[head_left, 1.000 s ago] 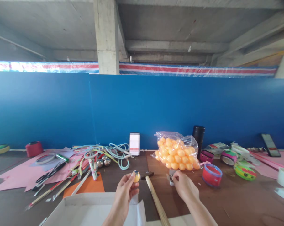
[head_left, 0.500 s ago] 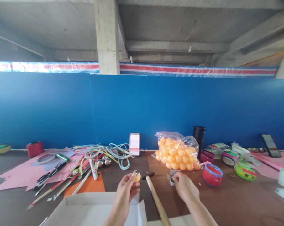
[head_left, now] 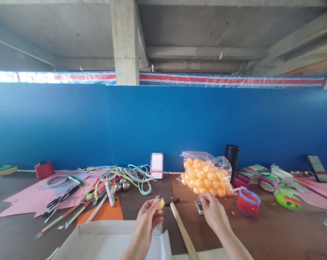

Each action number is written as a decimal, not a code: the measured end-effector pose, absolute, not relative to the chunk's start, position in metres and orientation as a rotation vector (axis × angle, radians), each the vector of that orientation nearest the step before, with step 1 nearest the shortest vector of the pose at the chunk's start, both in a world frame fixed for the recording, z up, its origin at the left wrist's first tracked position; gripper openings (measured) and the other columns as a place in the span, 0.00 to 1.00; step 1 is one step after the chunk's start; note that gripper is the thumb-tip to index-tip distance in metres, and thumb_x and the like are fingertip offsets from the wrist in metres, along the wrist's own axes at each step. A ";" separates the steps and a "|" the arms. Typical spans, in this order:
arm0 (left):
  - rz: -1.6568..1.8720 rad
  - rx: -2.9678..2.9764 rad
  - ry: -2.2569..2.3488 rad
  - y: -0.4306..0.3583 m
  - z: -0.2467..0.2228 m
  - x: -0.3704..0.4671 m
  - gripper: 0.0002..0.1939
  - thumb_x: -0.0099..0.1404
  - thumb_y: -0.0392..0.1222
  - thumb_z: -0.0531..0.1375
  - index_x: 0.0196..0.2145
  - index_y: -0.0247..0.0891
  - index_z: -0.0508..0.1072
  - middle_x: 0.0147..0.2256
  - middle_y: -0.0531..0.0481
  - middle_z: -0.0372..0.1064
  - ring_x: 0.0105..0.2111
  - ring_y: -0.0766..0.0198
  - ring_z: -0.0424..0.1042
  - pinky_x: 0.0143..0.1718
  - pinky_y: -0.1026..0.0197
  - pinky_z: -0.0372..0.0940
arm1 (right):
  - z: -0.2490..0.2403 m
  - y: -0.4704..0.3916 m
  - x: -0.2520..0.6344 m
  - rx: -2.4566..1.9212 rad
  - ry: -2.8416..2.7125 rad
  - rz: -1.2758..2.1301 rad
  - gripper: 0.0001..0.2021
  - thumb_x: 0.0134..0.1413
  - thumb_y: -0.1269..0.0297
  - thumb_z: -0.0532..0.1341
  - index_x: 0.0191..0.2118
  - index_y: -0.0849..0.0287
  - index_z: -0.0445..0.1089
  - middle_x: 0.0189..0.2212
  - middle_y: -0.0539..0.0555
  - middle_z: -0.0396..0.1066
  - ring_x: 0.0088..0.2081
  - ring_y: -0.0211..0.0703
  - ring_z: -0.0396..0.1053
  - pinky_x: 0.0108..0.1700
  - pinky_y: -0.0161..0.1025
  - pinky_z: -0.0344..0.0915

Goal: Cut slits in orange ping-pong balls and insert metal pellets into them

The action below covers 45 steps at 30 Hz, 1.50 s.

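My left hand [head_left: 148,220] pinches a small orange ball [head_left: 160,203] with a dark patch on its top, above the corner of a white open box [head_left: 104,238]. My right hand [head_left: 213,213] has its fingertips at a small box [head_left: 200,206] with dark bits inside; whether they grip anything is hidden. Between the hands lie a wooden stick [head_left: 183,231] and a dark tool [head_left: 172,202]. Behind my right hand stands a clear bag of orange balls [head_left: 206,177].
Scissors [head_left: 61,198], pink paper [head_left: 25,198], tubing [head_left: 138,173] and shiny metal balls [head_left: 122,185] lie left. A phone [head_left: 156,166] leans at the blue partition [head_left: 163,122]. Right are a black cylinder [head_left: 232,159] and red tape roll [head_left: 248,203].
The view has shifted slightly, so the table items appear a little farther right. My right hand's fingers have risen slightly at the small box. My left hand still holds the ball.
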<state>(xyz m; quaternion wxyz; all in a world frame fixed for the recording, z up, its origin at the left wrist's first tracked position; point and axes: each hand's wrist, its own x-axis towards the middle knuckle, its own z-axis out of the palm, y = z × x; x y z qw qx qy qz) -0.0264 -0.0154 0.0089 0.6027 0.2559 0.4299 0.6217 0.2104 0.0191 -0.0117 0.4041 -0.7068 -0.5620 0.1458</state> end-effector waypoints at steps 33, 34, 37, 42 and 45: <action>1.282 0.507 0.643 -0.019 -0.005 -0.009 0.09 0.54 0.39 0.63 0.31 0.31 0.70 0.33 0.41 0.74 0.30 0.64 0.74 0.36 0.62 0.69 | -0.007 -0.013 0.124 -1.148 -1.162 1.272 0.14 0.45 0.52 0.62 0.29 0.59 0.67 0.12 0.43 0.59 0.13 0.29 0.52 0.14 0.26 0.47; 1.284 0.499 0.647 -0.019 -0.005 -0.009 0.09 0.54 0.39 0.63 0.31 0.31 0.70 0.33 0.42 0.74 0.29 0.64 0.74 0.36 0.62 0.69 | -0.007 -0.013 0.124 -1.150 -1.173 1.255 0.15 0.45 0.52 0.62 0.28 0.59 0.67 0.12 0.43 0.59 0.13 0.29 0.52 0.14 0.26 0.47; 1.296 0.486 0.647 -0.018 -0.006 -0.010 0.09 0.54 0.39 0.63 0.31 0.31 0.71 0.33 0.42 0.74 0.29 0.64 0.74 0.37 0.62 0.69 | -0.005 -0.014 0.124 -1.153 -1.207 1.222 0.15 0.46 0.51 0.62 0.28 0.60 0.67 0.12 0.43 0.60 0.13 0.29 0.53 0.14 0.26 0.48; 1.317 0.483 0.647 -0.017 -0.008 -0.011 0.09 0.54 0.40 0.63 0.31 0.31 0.71 0.33 0.42 0.74 0.29 0.66 0.73 0.37 0.62 0.69 | -0.005 -0.015 0.123 -1.159 -1.257 1.206 0.14 0.44 0.52 0.63 0.28 0.59 0.70 0.13 0.44 0.61 0.15 0.31 0.56 0.15 0.26 0.50; 1.316 0.480 0.646 -0.017 -0.007 -0.012 0.09 0.54 0.40 0.63 0.31 0.31 0.71 0.33 0.43 0.73 0.28 0.67 0.72 0.37 0.62 0.69 | -0.005 -0.016 0.124 -1.149 -1.296 1.199 0.13 0.44 0.54 0.64 0.30 0.59 0.70 0.15 0.45 0.62 0.16 0.32 0.58 0.15 0.26 0.51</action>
